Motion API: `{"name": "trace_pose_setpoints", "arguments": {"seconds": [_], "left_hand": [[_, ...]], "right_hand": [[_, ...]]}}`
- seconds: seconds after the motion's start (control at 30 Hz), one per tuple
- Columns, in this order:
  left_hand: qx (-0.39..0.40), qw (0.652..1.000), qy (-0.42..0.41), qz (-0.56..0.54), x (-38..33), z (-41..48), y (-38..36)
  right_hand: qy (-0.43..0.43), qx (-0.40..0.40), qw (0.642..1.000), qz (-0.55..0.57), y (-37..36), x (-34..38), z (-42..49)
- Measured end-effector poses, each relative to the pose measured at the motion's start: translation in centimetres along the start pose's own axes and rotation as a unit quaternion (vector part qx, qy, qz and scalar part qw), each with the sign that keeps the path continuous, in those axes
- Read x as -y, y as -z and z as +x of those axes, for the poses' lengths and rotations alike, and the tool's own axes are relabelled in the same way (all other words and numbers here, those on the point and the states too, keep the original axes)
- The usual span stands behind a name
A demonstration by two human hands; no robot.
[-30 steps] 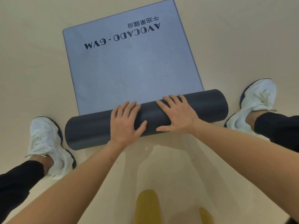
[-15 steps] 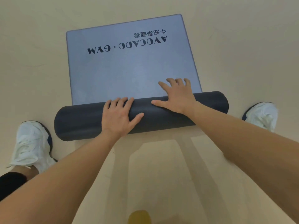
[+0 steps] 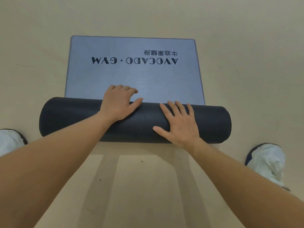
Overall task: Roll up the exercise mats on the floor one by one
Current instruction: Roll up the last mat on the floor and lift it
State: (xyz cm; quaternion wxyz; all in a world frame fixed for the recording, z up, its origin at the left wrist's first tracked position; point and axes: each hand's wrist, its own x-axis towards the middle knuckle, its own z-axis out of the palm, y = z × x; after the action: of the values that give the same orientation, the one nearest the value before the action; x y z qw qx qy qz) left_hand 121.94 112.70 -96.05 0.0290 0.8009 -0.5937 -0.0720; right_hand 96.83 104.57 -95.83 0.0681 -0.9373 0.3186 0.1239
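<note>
Rolled forward again: my left hand (image 3: 118,104) drapes loose fingers (image 3: 125,88) over the far edge of the roll (image 3: 70,117), right hand (image 3: 180,125) presses flat, axis nine-to-three, unrolled mat (image 3: 131,76) ahead at twelve.

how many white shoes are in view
2. The left white sneaker sits at the left edge, partly cut off, beside the half-rolled grey-blue exercise mat; the right white sneaker lies lower right, past the roll's end.
</note>
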Motion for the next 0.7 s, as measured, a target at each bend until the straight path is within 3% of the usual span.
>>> {"name": "trace_pose_setpoints", "arguments": {"seconds": [0.1, 0.17, 0.3, 0.5, 0.57, 0.7], "left_hand": [[-0.095, 0.995, 0.007, -0.031, -0.7, -1.0, 1.1], [-0.111, 0.993, 0.013, -0.046, -1.8, -3.1, 0.9], [-0.095, 0.995, -0.007, 0.003, -3.1, -6.3, -0.9], [-0.052, 0.998, 0.010, 0.031, -2.7, -3.5, -1.0], [-0.047, 0.998, 0.009, 0.029, -2.4, -2.5, -0.8], [-0.032, 0.999, 0.025, 0.018, -1.7, -0.1, 0.1]], "right_hand": [[0.000, 0.004, 1.000, 0.021, 0.8, -1.0, 2.1], [0.003, 0.011, 0.999, 0.040, 1.0, -1.7, 3.4], [0.003, 0.033, 0.996, 0.079, 1.7, -2.7, 6.0], [-0.007, 0.070, 0.993, 0.090, 2.7, -3.2, 8.3], [-0.030, 0.022, 0.997, 0.070, 3.3, -3.1, 8.6], [-0.012, -0.173, 0.982, 0.070, 2.7, -2.4, 4.9]]}}
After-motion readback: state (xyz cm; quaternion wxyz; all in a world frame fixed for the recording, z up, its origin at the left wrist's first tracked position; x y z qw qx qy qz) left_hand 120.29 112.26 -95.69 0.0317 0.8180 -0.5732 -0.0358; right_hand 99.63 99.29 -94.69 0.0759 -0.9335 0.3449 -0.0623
